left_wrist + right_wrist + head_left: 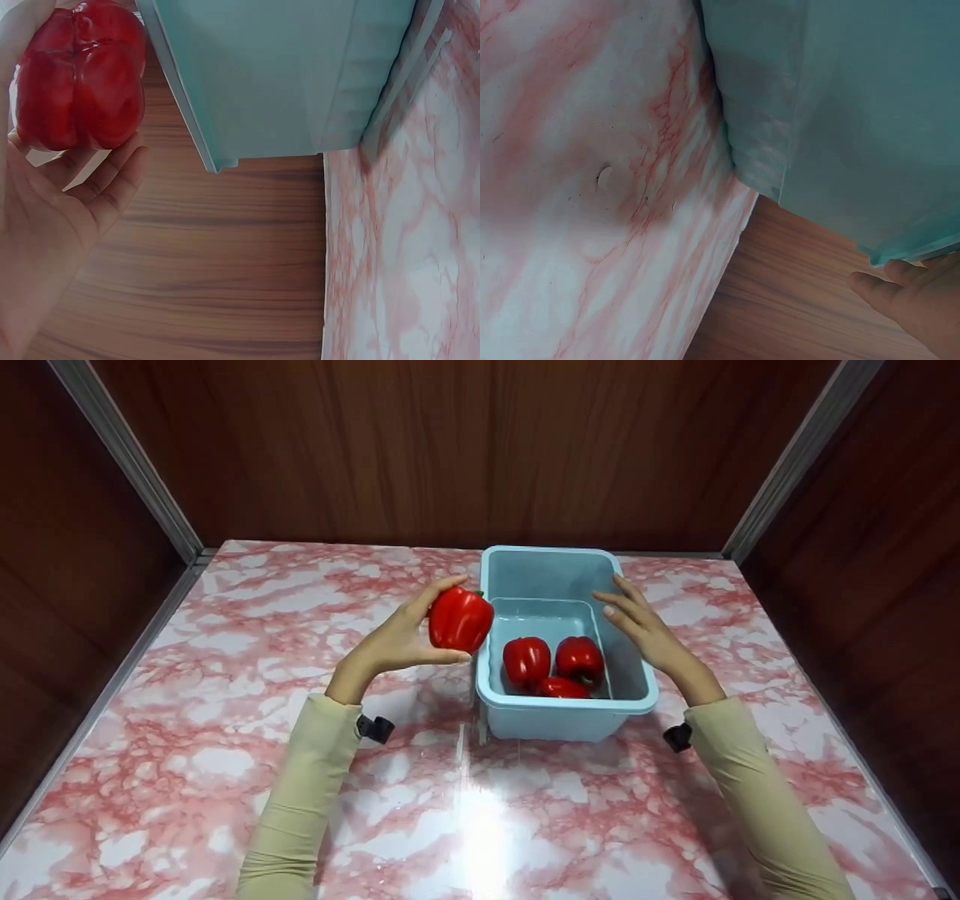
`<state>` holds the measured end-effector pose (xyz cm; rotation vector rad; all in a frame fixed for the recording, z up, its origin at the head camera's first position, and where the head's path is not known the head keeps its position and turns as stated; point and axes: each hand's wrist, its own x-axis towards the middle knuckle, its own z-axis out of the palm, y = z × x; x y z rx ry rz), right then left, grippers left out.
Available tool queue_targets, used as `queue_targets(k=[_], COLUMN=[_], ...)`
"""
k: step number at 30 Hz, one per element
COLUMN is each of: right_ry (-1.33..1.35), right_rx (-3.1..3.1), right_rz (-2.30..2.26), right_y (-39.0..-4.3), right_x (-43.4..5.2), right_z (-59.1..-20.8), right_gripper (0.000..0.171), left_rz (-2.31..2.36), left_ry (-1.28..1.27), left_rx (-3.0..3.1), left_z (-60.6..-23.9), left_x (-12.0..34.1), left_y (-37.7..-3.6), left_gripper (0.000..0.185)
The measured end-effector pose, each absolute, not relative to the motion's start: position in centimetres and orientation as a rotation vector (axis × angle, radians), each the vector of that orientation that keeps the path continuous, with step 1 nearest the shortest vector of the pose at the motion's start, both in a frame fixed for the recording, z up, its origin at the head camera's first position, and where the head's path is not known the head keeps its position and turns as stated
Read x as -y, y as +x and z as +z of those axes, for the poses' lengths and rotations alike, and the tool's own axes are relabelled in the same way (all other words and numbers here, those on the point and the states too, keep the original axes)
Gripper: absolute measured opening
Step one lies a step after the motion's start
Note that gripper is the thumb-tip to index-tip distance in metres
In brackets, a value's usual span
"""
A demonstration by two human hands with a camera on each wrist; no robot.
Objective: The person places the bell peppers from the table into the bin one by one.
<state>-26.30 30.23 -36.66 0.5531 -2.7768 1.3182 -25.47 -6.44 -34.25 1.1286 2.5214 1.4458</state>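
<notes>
My left hand (409, 634) holds a red bell pepper (460, 619) just left of the rim of a light blue plastic bin (556, 712). In the left wrist view the pepper (79, 75) sits between my thumb and fingers, beside the bin's outer wall (285, 75). Inside the bin lie three more red peppers (553, 664). My right hand (637, 619) hovers with straight fingers over the bin's right rim and holds nothing. The right wrist view shows only a fingertip (907, 296) below the bin's wall (855, 112).
The bin stands on a pink-and-white marbled tabletop (225, 720). Dark wooden walls (450, 442) close off the back and both sides, with metal corner strips (124, 457).
</notes>
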Motion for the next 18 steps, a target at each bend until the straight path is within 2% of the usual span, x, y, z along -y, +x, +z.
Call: queue_targets(k=[7, 13, 18], right_ry=[0.560, 0.588, 0.576], right_rx=[2.758, 2.722, 2.740], right_rz=[1.300, 1.307, 1.306], right_y=[-28.1, -28.2, -28.2], right_x=[-31.6, -31.8, -31.7], right_z=[-38.9, -39.1, -39.0], right_gripper=[0.044, 0.045, 0.046], left_rz=[1.462, 1.480, 1.498], left_ry=[1.173, 1.215, 1.252], left_rx=[-2.502, -2.506, -2.505], left_z=[-34.8, -36.7, -37.0], left_x=[6.0, 5.7, 5.5], left_y=[-26.2, -28.1, -28.3], left_gripper=[0.089, 0.091, 0.090])
